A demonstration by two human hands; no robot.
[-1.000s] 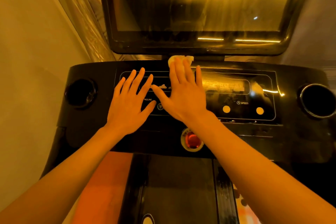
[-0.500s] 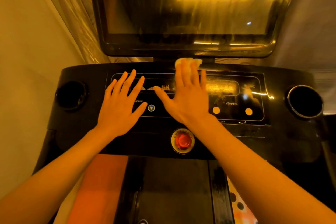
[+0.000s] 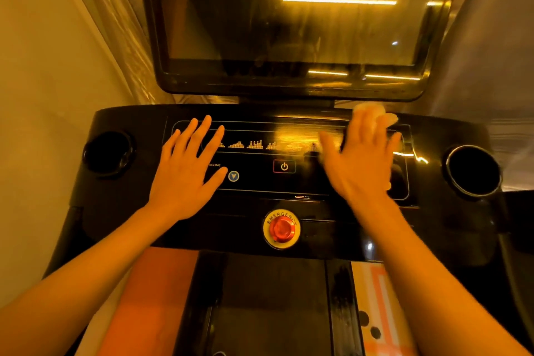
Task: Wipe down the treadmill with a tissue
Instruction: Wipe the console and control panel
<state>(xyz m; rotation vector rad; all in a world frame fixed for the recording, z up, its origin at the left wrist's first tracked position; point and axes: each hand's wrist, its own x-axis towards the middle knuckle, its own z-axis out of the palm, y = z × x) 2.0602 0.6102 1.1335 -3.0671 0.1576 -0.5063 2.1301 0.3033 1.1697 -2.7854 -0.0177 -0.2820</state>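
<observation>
Tissue (image 3: 372, 113): pale wad, upper right of the frame, pressed to the treadmill (image 3: 318, 235) console under the straight, blurred fingers (image 3: 361, 131) of my right hand (image 3: 358, 166). Left hand (image 3: 185, 175): fingers spread flat on the console's left side, holding nothing. Step in hand, I judge: wiping the display strip; the next move calls for lower sweeps, light over the power button (image 3: 284, 166).

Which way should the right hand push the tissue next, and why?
Probably slide the right hand and tissue rightward along the console panel toward the right cup holder. The tissue sits under straight fingers at the panel's upper right, with that end just beyond it; the left hand rests flat on its left.
</observation>
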